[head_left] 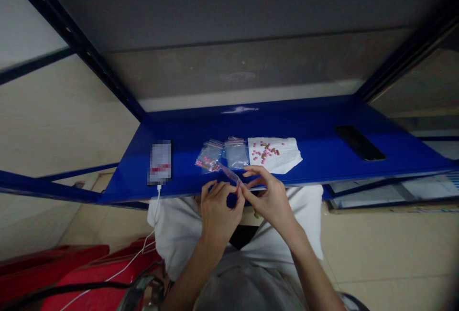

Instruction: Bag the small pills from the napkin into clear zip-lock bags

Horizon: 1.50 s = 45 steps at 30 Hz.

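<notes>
Hands (219, 206), two, at one bag (232, 175)

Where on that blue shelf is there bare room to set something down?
Bare patches of the blue shelf lie between the white paper and black phone, between the cabled device and the pill bag, and behind the bags and paper. The front middle is crowded: bags, paper, pills, left hand and right hand.
</notes>
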Available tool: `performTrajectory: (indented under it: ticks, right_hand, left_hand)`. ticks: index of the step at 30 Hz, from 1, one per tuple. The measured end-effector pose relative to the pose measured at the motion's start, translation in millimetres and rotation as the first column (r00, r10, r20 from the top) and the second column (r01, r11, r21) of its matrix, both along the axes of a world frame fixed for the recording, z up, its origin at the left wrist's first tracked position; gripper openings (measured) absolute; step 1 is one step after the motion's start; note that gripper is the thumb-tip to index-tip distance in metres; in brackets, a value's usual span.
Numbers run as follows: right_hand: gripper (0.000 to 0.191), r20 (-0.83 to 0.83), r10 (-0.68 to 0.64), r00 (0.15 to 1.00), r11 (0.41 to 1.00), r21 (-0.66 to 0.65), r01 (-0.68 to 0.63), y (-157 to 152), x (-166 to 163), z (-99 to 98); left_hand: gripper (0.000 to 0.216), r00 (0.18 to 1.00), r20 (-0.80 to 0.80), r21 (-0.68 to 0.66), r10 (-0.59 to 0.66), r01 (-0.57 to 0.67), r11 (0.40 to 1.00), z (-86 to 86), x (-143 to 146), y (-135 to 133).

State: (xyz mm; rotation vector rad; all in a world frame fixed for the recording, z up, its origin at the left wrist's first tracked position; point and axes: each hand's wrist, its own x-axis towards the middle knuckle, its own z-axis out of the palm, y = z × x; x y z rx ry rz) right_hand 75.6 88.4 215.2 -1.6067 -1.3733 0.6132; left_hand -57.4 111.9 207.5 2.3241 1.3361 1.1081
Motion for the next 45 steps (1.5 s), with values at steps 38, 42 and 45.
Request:
performTrajectory:
  ticks: [38,42,45]
  right_hand:
    - [0.077,-0.544,-0.579,0.607,0.742,-0.043,0.669,32.0,123.0,-62.7]
    - [0.074,-0.54,-0.588,0.602,0.733,-0.041,0.679,35.8,124.8,-70.4]
    - [0.072,-0.525,-0.579,0.623,0.75,-0.044,0.66,35.1,125.3,-72.3]
  left_hand:
    - [0.042,0.982,0.085,-0.057,-0.169,0.174,0.983,-50.7,130.3,59.9]
    - [0.052,0.958,-0.178,0.002,-0.223,0.227,0.974,-65.5,139.6,63.4]
    - [0.052,0.934,-0.281,0.0,-0.22,0.23,0.973,-72.5,143.8,66.0]
